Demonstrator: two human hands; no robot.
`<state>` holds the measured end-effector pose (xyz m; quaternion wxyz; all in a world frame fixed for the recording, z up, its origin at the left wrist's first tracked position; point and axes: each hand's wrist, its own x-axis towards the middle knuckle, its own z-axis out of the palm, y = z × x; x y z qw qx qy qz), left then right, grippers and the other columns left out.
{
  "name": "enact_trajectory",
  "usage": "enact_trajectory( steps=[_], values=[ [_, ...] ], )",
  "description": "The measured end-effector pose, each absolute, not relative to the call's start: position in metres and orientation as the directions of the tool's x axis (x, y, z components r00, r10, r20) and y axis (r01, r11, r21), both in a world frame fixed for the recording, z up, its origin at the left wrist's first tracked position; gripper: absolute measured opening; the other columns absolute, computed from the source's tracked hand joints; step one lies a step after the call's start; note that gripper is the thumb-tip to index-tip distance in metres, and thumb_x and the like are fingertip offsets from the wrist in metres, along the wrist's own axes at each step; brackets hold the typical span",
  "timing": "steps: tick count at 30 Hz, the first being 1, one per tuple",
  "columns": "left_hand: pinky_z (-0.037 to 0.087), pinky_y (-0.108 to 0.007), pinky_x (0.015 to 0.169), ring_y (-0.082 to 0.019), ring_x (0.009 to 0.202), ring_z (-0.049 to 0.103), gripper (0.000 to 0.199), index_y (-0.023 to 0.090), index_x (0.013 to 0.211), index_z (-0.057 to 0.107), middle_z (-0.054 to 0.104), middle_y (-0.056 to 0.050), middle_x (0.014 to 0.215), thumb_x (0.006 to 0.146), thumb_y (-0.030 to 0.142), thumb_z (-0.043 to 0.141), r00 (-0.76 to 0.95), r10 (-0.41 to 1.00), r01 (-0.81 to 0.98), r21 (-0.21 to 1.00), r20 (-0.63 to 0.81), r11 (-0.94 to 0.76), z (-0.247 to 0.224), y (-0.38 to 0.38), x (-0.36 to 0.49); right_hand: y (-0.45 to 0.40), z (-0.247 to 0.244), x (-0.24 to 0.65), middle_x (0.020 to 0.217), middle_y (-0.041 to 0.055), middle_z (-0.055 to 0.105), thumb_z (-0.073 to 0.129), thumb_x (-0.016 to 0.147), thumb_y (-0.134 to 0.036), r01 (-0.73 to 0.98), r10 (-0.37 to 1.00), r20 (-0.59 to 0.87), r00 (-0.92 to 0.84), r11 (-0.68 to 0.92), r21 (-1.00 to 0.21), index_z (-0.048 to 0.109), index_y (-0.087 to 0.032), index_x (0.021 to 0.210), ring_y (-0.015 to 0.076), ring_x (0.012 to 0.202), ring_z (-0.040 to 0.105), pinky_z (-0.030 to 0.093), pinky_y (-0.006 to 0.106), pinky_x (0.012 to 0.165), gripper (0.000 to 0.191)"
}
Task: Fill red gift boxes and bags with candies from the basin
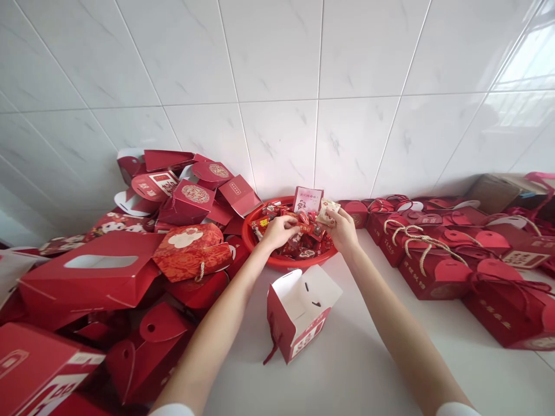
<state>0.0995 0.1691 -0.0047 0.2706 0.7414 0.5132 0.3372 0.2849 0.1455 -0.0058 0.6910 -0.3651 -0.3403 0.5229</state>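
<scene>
A red basin (287,263) filled with wrapped candies (306,242) stands against the tiled wall. My left hand (281,232) is over the basin's left part, fingers pinched together at the candies; what they hold, if anything, is too small to make out. At the basin's right side my right hand (342,228) grips a cream-coloured packet (328,211). A pink printed card (308,200) stands up at the back of the basin. Nearer to me, between my forearms, an open red box (299,323) with a white inside sits on the white table, a dark red cord hanging at its left.
Red boxes and folded cartons (87,271) are heaped on the left, beside my left forearm. Closed red gift boxes (433,271) with cord handles stand in rows on the right. A brown cardboard box (498,190) lies behind them. The tiled wall (277,144) bounds the back.
</scene>
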Motion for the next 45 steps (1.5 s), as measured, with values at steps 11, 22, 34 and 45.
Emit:
enact_trajectory(
  steps=[11, 22, 34, 45],
  values=[
    [0.051, -0.028, 0.072, -0.019, 0.076, 0.066, 0.013, 0.019, 0.076, 0.065, 0.070, -0.001, 0.074, 0.083, 0.027, 0.058, 0.098, 0.898, 0.426, 0.797, 0.429, -0.428, -0.006, 0.167, 0.096, 0.148, -0.009, 0.285, 0.086, 0.0035, 0.073, 0.075, 0.070, -0.032, -0.461, 0.975, 0.095, 0.203, 0.181, -0.869, 0.067, -0.021, 0.087, 0.0198, 0.081, 0.071, 0.061, 0.031, 0.068, 0.022],
    [0.054, -0.031, 0.080, -0.020, 0.083, 0.070, 0.015, 0.018, 0.085, 0.065, 0.076, -0.007, 0.090, 0.085, 0.033, 0.062, -0.006, 0.856, 0.392, 0.788, 0.517, -0.474, 0.000, 0.162, 0.098, 0.138, -0.001, 0.279, 0.079, 0.0026, 0.073, 0.071, 0.071, -0.027, -0.292, 0.996, 0.083, 0.033, 0.089, -0.952, 0.068, -0.020, 0.085, 0.0189, 0.069, 0.071, 0.059, 0.028, 0.058, 0.015],
    [0.054, -0.035, 0.097, -0.023, 0.107, 0.069, 0.023, 0.019, 0.104, 0.070, 0.075, -0.008, 0.112, 0.087, 0.034, 0.065, 0.331, 0.786, 0.362, 0.699, 0.522, -0.616, -0.003, 0.157, 0.105, 0.130, 0.000, 0.274, 0.074, -0.0012, 0.068, 0.075, 0.076, -0.037, -0.182, 0.984, 0.103, -0.148, 0.075, -0.980, 0.065, -0.022, 0.087, 0.0163, 0.065, 0.068, 0.061, 0.029, 0.058, 0.021],
    [0.055, -0.036, 0.097, -0.024, 0.109, 0.070, 0.026, 0.020, 0.106, 0.074, 0.076, -0.007, 0.113, 0.091, 0.024, 0.053, 0.365, 0.840, 0.441, 0.720, 0.401, -0.535, 0.000, 0.155, 0.104, 0.133, -0.001, 0.273, 0.075, 0.0007, 0.068, 0.083, 0.072, -0.035, -0.121, 0.972, 0.073, -0.223, 0.047, -0.992, 0.060, -0.021, 0.075, 0.0166, 0.062, 0.069, 0.056, 0.024, 0.044, 0.027]
  ],
)
